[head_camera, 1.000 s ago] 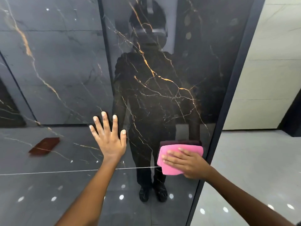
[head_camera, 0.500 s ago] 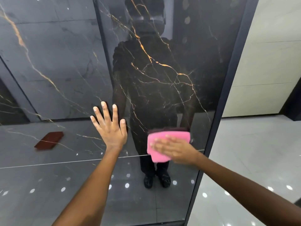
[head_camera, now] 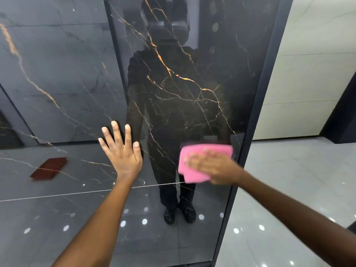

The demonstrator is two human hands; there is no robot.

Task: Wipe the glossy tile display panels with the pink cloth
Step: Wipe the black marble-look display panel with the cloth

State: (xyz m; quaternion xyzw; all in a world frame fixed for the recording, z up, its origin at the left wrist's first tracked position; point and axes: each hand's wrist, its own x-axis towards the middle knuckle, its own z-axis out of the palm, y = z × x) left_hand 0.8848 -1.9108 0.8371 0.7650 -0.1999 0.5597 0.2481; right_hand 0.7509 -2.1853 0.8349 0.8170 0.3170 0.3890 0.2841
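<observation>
Since 0.5 s ago, the right hand (head_camera: 212, 166) has carried the pink cloth (head_camera: 202, 160) sideways toward the dark frame (head_camera: 256, 120) at the panel's right edge, after a sweep the other way in the half second before that. It is blurred with motion, so a wiping stroke looks to be in progress. The left hand (head_camera: 123, 151) has hardly shifted: it rests flat on the tile panel (head_camera: 183, 83) with fingers spread and straight, well to the left of the cloth and holding nothing.

The right hand lies flat on top of the cloth with its fingers stretched across it, pressing it against the panel. Blur hides whether the thumb curls under the edge. The cloth sits low on the panel, just left of the frame and just above a thin pale line (head_camera: 77, 192) that crosses the surface.

My guess is the job is partway done at best. Only this lower right patch is being worked now, and the tall upper stretch, the strip below the line and the wide area left of the cloth all seem still to need attention. No streaks or smears show either way.

The cloth is bright pink, folded to a thick rectangular pad. The panel is glossy black marble with gold and white veins, and it mirrors the person, ceiling lights and a reddish-brown slab (head_camera: 49, 168).
</observation>
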